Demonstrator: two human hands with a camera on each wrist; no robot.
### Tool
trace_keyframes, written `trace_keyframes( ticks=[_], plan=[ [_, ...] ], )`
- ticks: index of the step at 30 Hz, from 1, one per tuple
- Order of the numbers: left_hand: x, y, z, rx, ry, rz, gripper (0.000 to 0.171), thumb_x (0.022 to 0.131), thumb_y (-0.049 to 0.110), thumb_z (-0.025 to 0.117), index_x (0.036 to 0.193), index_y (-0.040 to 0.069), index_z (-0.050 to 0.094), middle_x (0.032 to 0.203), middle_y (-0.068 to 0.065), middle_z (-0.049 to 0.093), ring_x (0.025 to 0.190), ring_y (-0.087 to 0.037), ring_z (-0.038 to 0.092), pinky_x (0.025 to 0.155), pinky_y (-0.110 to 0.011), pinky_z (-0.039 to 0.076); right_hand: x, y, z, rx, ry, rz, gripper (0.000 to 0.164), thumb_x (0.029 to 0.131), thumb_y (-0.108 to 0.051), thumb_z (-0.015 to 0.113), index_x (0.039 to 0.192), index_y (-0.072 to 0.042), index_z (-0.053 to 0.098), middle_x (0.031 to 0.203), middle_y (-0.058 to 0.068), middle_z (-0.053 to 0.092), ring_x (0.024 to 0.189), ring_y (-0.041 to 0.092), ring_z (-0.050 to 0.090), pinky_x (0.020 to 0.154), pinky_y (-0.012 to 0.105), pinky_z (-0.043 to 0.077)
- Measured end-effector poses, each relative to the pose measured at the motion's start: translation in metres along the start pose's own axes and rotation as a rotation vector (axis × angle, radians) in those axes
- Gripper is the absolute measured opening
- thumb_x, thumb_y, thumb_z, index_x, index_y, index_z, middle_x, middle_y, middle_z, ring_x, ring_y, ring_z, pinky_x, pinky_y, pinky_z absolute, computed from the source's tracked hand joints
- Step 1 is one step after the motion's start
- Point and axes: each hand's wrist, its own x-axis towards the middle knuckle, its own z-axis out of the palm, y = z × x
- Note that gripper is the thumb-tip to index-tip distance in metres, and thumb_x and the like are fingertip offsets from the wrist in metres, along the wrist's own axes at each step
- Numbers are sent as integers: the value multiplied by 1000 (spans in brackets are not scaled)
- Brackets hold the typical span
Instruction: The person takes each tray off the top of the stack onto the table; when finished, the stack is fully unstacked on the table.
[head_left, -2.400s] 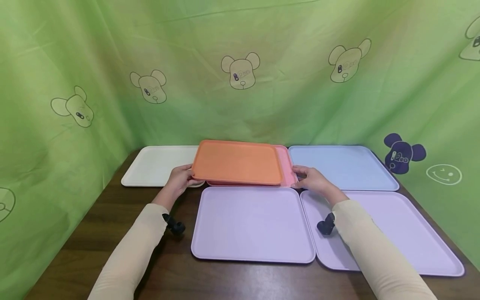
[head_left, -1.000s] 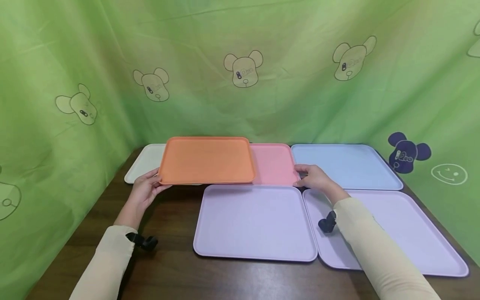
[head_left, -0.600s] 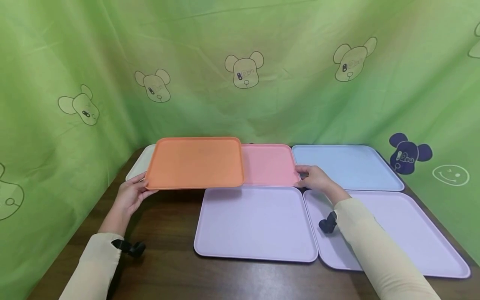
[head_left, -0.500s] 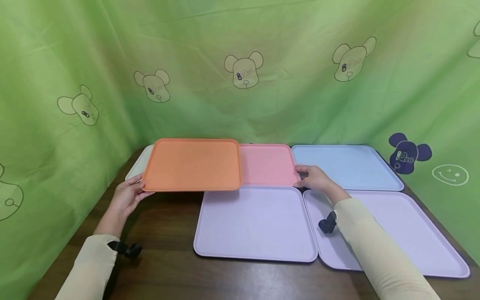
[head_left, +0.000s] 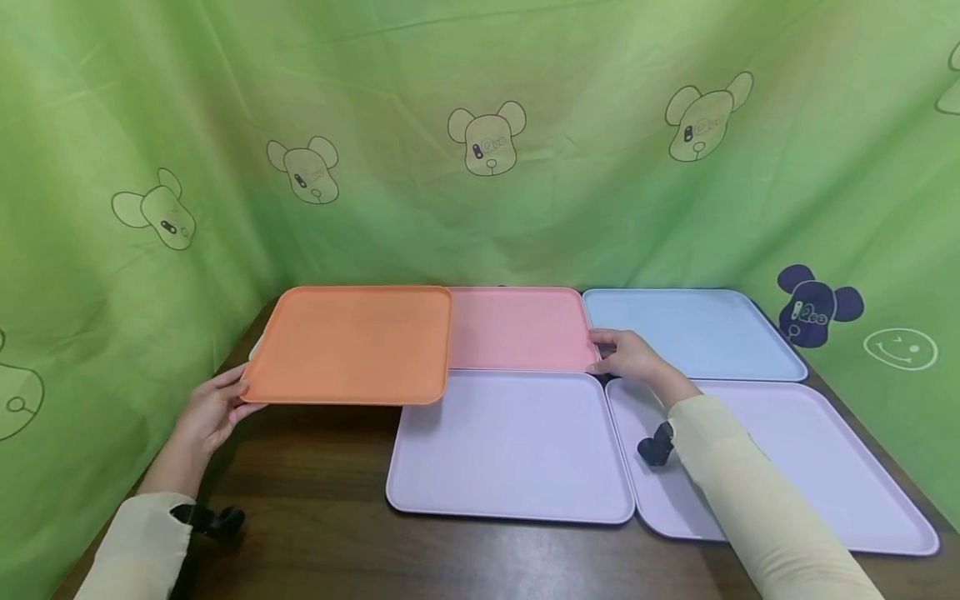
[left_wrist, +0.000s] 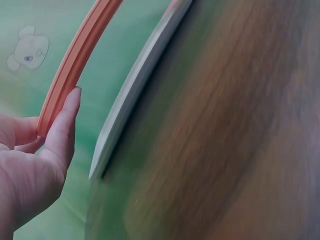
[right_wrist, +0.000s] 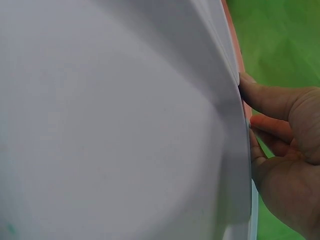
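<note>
My left hand (head_left: pixel 210 408) grips the near left corner of an orange tray (head_left: pixel 352 342), thumb and fingers on either side of its rim. The orange tray is raised over a white tray (left_wrist: pixel 132 90), which it hides almost wholly in the head view; the left wrist view shows a gap between the two. At the near right corner of a pink tray (head_left: pixel 517 329), my right hand (head_left: pixel 633 358) pinches the edge with thumb and fingers. The orange tray overlaps the pink tray's left side in the head view.
To the right of the pink tray lies a blue tray (head_left: pixel 693 333). Two lilac trays, one in the middle (head_left: pixel 510 450) and one at right (head_left: pixel 795 467), lie in the front row on the brown wooden table (head_left: pixel 322 517). A green curtain (head_left: pixel 405 192) closes off the back and sides.
My left hand has carried the orange tray leftward from over the pink tray to over the white one, then lower and nearer. The right hand stays at the pink tray's corner.
</note>
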Motion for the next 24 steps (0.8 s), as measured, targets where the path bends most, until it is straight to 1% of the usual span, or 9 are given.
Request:
trace_keyframes(
  ticks=[5, 11, 17, 24],
  plan=[
    [-13, 7, -15, -2, 16, -11, 40, 98, -10, 44, 97, 12, 77, 94, -5, 72, 84, -19, 70, 71, -32, 58, 0, 1, 0, 14, -3, 1, 71, 82, -3, 74, 142, 13, 38, 146, 29, 36, 128, 44, 43, 106, 49, 35],
    [-30, 13, -35, 38, 41, -36, 40, 98, -8, 45, 96, 16, 77, 93, -2, 71, 84, -17, 70, 73, -30, 57, 1, 1, -1, 5, -1, -2, 72, 82, -4, 75, 141, 12, 38, 147, 28, 36, 128, 43, 43, 106, 49, 35],
    [-47, 16, -54, 62, 26, -54, 39, 99, -7, 45, 98, 16, 77, 95, -2, 72, 85, -17, 70, 74, -30, 57, 0, 1, 0, 0, -2, -7, 72, 82, -4, 75, 141, 13, 38, 146, 29, 36, 128, 44, 44, 105, 49, 37],
    [-59, 17, -71, 90, -7, -50, 36, 99, -4, 47, 102, 16, 77, 98, -3, 72, 88, -17, 69, 75, -29, 57, 0, 1, -1, -2, 3, -10, 71, 82, -3, 74, 142, 12, 38, 147, 29, 35, 127, 44, 44, 105, 49, 38]
  ],
)
